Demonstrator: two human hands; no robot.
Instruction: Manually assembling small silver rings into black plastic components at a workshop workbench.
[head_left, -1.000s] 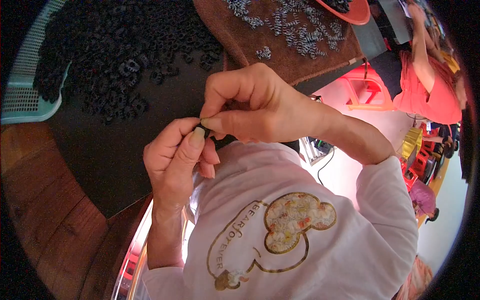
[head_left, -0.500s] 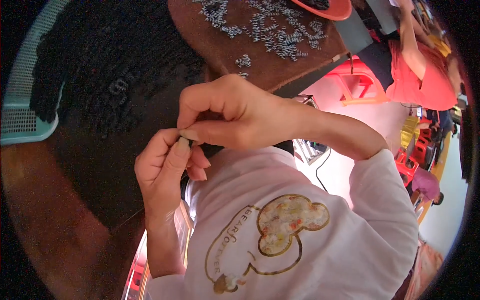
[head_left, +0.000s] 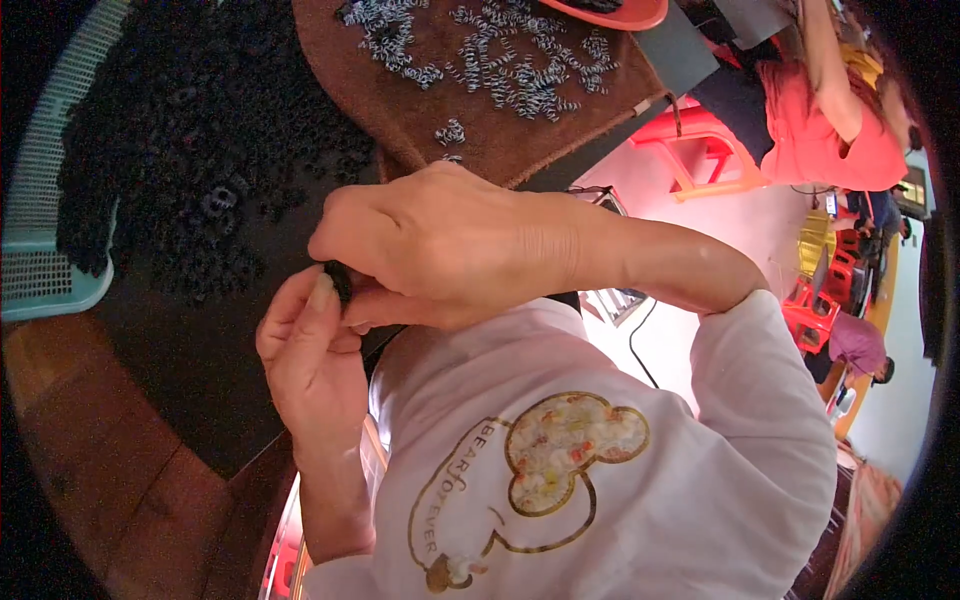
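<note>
In front of my white shirt, both hands meet at a small, round-looking black part (head_left: 340,284). My left hand (head_left: 318,365) pinches it between thumb and fingertips. My right hand (head_left: 430,245) is curled over the part from above, its back turned up; its fingertips are mostly hidden, and I cannot make out whether it also grips a second piece. Beyond my hands, to the left, spreads a large heap of small black parts (head_left: 170,160) on a dark surface. Small metal coil springs (head_left: 535,70) lie scattered on a brown cloth (head_left: 440,160) farther off.
A pale teal mesh basket (head_left: 85,295) borders the heap on the left. At the top a red bowl (head_left: 640,14) stands past the springs. To the right are a red plastic stool (head_left: 700,150), a person in a red top (head_left: 825,125) and, farther away, another person in purple (head_left: 858,342).
The view has shifted a little. My right hand has rolled over and its fingers have curled closer around the black part. My left hand still pinches it.
</note>
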